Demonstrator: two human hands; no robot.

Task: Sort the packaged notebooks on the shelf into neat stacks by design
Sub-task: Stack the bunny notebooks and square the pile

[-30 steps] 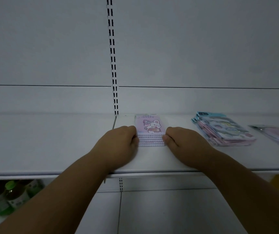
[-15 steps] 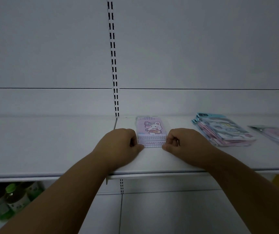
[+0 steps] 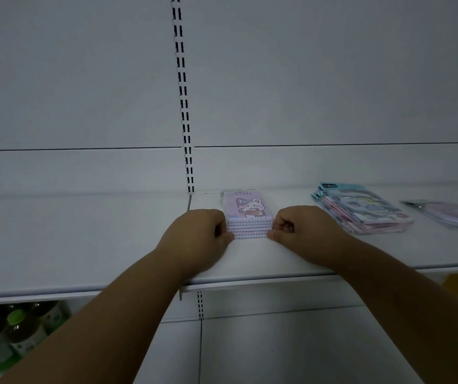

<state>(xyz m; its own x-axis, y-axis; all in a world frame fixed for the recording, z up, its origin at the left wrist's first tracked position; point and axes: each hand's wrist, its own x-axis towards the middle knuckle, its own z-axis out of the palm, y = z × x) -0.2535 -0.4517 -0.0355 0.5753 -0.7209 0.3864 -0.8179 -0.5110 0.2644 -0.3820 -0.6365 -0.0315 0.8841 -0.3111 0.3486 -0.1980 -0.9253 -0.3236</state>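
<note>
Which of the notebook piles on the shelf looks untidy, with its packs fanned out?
The blue-topped pile, right of the right hand: its packs are splayed. The purple rabbit stack between both hands is squared up.

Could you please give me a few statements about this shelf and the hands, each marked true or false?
1. The left hand and right hand flank the purple notebook stack. True.
2. The purple stack's top cover shows a plain design. False: it shows a cartoon animal.
3. A second stack lies right of the purple one. True.
4. That second stack is squared neatly. False: its packages are fanned unevenly.
5. Green-capped bottles stand below the shelf. True.
</note>
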